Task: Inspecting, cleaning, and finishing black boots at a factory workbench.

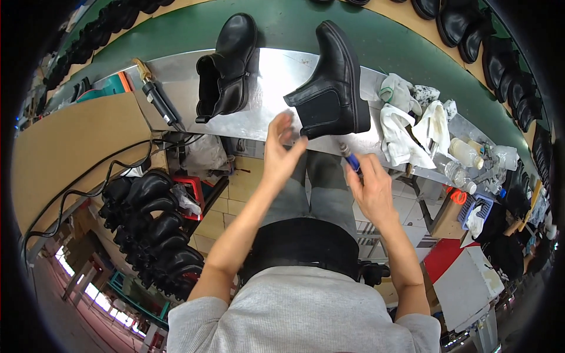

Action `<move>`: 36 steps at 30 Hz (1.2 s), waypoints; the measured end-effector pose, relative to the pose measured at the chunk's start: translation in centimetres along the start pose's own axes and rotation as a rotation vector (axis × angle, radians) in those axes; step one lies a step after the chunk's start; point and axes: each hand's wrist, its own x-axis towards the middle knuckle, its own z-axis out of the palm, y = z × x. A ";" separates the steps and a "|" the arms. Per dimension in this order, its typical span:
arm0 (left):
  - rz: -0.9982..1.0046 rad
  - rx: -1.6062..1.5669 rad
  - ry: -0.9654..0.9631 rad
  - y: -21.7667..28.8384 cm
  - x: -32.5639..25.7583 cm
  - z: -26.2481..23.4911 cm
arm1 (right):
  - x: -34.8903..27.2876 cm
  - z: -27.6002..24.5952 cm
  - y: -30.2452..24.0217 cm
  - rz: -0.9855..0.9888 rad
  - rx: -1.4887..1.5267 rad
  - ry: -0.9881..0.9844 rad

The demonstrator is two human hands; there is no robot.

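Observation:
A black ankle boot [329, 88] with an elastic side panel lies on its side on the metal worktop, its opening toward me. My left hand [281, 154] is beside that opening, fingers blurred and apart from the thumb, with nothing visible in it. I cannot tell whether the thumb touches the boot's top edge. Below the heel, my right hand [374, 187] grips a blue pen [352, 160] with a silvery end pointing up toward the boot. A second black boot [228, 65] rests farther left on the worktop, toe away from me.
White cloths [406, 132] and plastic bottles [465, 154] crowd the right side. At left lies a black-handled tool [158, 100] with a cable. Several black boots [156, 217] hang low at left. Beyond the metal worktop [271, 76] runs a green surface [282, 26].

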 end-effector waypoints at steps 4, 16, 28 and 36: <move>-0.271 -0.265 -0.196 -0.2 3.3 1.0 | 1.0 1.4 1.0 0.019 -0.082 -0.034; -0.306 -0.549 -0.218 -0.2 3.6 1.2 | 2.2 3.6 1.0 0.205 -0.020 -0.156; -0.358 -0.586 -0.245 -0.1 3.1 0.9 | 2.4 3.2 0.6 0.228 -0.001 -0.198; -0.388 -0.722 -0.176 -0.7 2.8 0.9 | 2.9 3.1 -0.2 0.226 -0.010 -0.189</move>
